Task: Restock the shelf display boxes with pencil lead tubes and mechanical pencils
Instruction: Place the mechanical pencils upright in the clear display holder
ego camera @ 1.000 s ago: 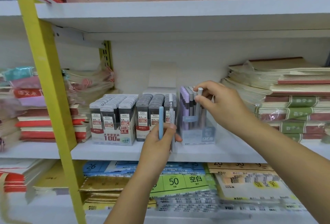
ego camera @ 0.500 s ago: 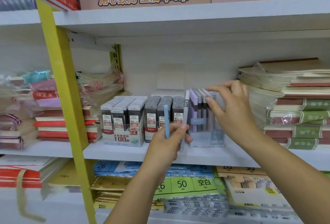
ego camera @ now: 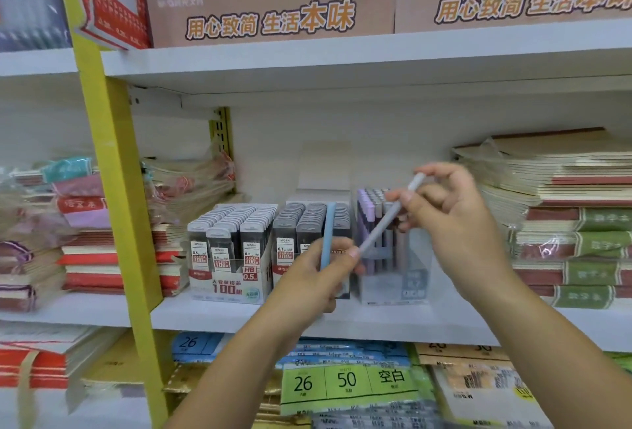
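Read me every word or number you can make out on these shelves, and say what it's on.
"用心致简 生活本味": both cardboard boxes, top shelf.
"HB 0.5", "100": left lead box.
"0.7": tubes in middle lead box.
"26", "50", "空白": green pack.
"26": blue pack.
Covers of the notebooks and the small print: too blurred to read.

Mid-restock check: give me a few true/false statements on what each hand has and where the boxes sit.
1. The left hand holds a blue pencil upright. True.
2. The right hand is empty. False: it pinches a grey pencil.
3. The grey pencil stands in the clear pencil box. False: it is tilted in front of it, between the hands.
4. The lead tube boxes stand left of the pencil box. True.
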